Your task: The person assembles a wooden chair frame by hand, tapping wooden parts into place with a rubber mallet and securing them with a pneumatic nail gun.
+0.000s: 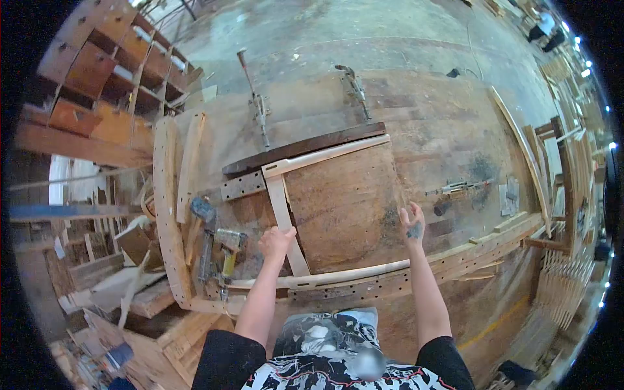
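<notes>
My left hand (277, 242) is closed on the pale wooden crosspiece (281, 201), near its lower half. That crosspiece joins an upper rail (331, 154) and a lower rail (338, 275), both of light wood with slots near the ends. My right hand (414, 226) is open, fingers apart, close to the right ends of the two rails, and nothing shows in it. A dark wooden bar (305, 148) lies along the far side of the upper rail. A short board with holes (244, 186) sits left of the crosspiece.
Left of the frame lie a dark-headed mallet (203, 211) and a yellow-handled nail gun (230, 250). Clamps (259, 110), (355, 91) and a metal bar tool (460, 188) rest on the worktable (442, 130). Thick perforated beams (168, 214) edge it. Wooden shelving (97, 84) stands at left.
</notes>
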`<state>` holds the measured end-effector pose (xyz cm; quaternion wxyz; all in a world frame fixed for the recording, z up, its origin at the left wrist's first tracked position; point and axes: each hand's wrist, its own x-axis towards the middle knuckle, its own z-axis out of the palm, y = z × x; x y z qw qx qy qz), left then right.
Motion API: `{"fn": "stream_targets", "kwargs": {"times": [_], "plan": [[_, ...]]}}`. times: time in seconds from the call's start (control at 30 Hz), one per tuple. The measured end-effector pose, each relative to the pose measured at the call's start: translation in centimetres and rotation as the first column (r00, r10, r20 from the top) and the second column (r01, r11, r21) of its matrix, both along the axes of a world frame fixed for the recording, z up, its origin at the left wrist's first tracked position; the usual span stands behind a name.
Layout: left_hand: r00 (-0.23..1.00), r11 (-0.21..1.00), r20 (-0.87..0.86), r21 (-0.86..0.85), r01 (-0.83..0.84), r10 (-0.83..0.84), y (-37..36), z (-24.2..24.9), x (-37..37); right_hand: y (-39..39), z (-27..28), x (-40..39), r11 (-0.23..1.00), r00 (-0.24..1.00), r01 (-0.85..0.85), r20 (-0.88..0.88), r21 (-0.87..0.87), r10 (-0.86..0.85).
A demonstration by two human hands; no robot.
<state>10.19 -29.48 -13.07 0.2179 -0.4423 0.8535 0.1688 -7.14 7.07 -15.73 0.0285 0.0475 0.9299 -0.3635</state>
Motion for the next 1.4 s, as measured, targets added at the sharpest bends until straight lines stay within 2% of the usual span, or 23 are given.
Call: {"fn": "stream_targets", "kwargs": {"times": [0.17, 0.23, 0.27, 0.3, 0.37, 0.43, 0.47, 0.5, 0.6, 0.63, 0.73, 0.77, 0.8, 0.87, 0.93, 1.03, 1.13, 1.2, 1.23, 1.27, 1.3, 1.33, 1.4], "plan": [[0.996, 0.996, 0.041, 0.023, 0.081, -0.082, -2.6, -0.1, 0.9, -5.2, -1.5, -0.3, 0.989, 0.987, 0.151, -0.057, 0.000, -0.151], [0.999, 0.995, -0.010, 0.082, 0.048, -0.047, -6.2, 1.3, 1.5, -8.7, -1.4, 1.2, 0.943, 0.961, 0.232, -0.209, 0.239, -0.184], [0.998, 1.000, -0.059, 0.028, -0.010, 0.012, -7.7, 3.2, 0.8, -9.5, -1.4, 1.6, 0.891, 0.940, 0.287, -0.285, 0.353, -0.190], [0.991, 0.997, -0.116, -0.019, -0.069, 0.067, -9.4, 4.7, -0.5, -9.4, -1.6, 1.7, 0.896, 0.945, 0.265, -0.279, 0.357, -0.168], [0.968, 0.984, -0.251, -0.165, -0.064, 0.021, -15.1, 3.4, -2.8, -8.9, -1.9, 1.9, 0.902, 0.959, 0.205, -0.262, 0.381, -0.108], [0.846, 0.984, -0.532, -0.147, -0.099, 0.005, -21.5, 0.7, -6.8, -9.2, -2.2, 1.4, 0.890, 0.962, 0.213, -0.245, 0.403, -0.119], [0.814, 0.986, -0.581, -0.122, -0.116, 0.024, -23.5, 1.2, -10.4, -9.4, -2.3, 1.5, 0.883, 0.965, 0.214, -0.228, 0.417, -0.126], [0.767, 0.986, -0.626, 0.014, -0.168, 0.140, -24.2, 2.8, -14.1, -9.5, -2.2, 1.9, 0.884, 0.969, 0.207, -0.212, 0.419, -0.126], [0.498, 0.893, -0.743, 0.402, -0.201, 0.446, -34.8, -2.5, -25.5, -9.3, -1.8, 0.9, 0.882, 0.973, 0.196, -0.199, 0.429, -0.119], [0.667, 0.957, -0.687, 0.228, -0.181, 0.289, -39.1, -4.2, -29.2, -9.3, -1.7, 0.9, 0.883, 0.974, 0.193, -0.194, 0.429, -0.119], [0.508, 0.960, -0.817, 0.264, -0.093, 0.274, -37.2, 0.2, -38.7, -9.2, -1.9, 0.7, 0.885, 0.972, 0.207, -0.194, 0.418, -0.136], [0.541, 0.929, -0.769, 0.364, -0.065, 0.339, -39.6, 0.4, -40.9, -9.1, -2.2, 0.7, 0.888, 0.971, 0.209, -0.193, 0.409, -0.140], [0.446, 0.926, -0.813, 0.357, -0.122, 0.373, -38.5, 0.7, -43.0, -9.0, -2.4, 0.7, 0.885, 0.971, 0.212, -0.190, 0.414, -0.144], [0.354, 0.882, -0.809, 0.451, -0.137, 0.469, -36.2, 2.5, -45.5, -9.0, -2.6, 0.6, 0.890, 0.972, 0.206, -0.187, 0.407, -0.140], [0.377, 0.775, -0.705, 0.630, -0.056, 0.601, -32.7, 4.8, -45.4, -9.0, -2.6, 0.6, 0.885, 0.972, 0.211, -0.181, 0.414, -0.147], [0.439, 0.565, -0.581, 0.805, 0.183, 0.685, -34.6, 4.2, -44.0, -8.9, -2.5, 0.4, 0.885, 0.972, 0.213, -0.180, 0.413, -0.151], [0.664, 0.535, -0.622, 0.757, 0.375, 0.414, -34.9, 3.3, -39.3, -8.7, -2.7, 0.3, 0.887, 0.974, 0.199, -0.182, 0.417, -0.132], [0.857, 0.488, -0.463, 0.816, 0.311, 0.228, -31.7, 4.6, -36.3, -9.2, -2.5, 0.6, 0.889, 0.979, 0.186, -0.160, 0.419, -0.129], [0.864, 0.672, -0.496, 0.611, 0.419, -0.087, -27.4, 6.7, -36.3, -9.3, -2.6, 0.8, 0.883, 0.980, 0.180, -0.161, 0.434, -0.121], [0.872, 0.750, -0.441, 0.499, 0.434, -0.212, -26.2, 7.0, -36.6, -9.4, -2.9, 0.7, 0.875, 0.979, 0.181, -0.167, 0.449, -0.117], [0.814, 0.726, -0.447, 0.407, 0.555, -0.372, -26.3, 6.6, -37.2, -9.5, -3.1, 0.7, 0.874, 0.979, 0.175, -0.175, 0.454, -0.105], [0.873, 0.815, -0.375, 0.366, 0.448, -0.312, -24.7, 7.3, -37.1, -9.6, -3.1, 0.9, 0.870, 0.979, 0.172, -0.181, 0.462, -0.097], [0.788, 0.828, -0.394, 0.106, 0.550, -0.473, -24.9, 5.3, -36.7, -9.8, -3.4, 0.8, 0.868, 0.976, 0.176, -0.198, 0.465, -0.093]]}}
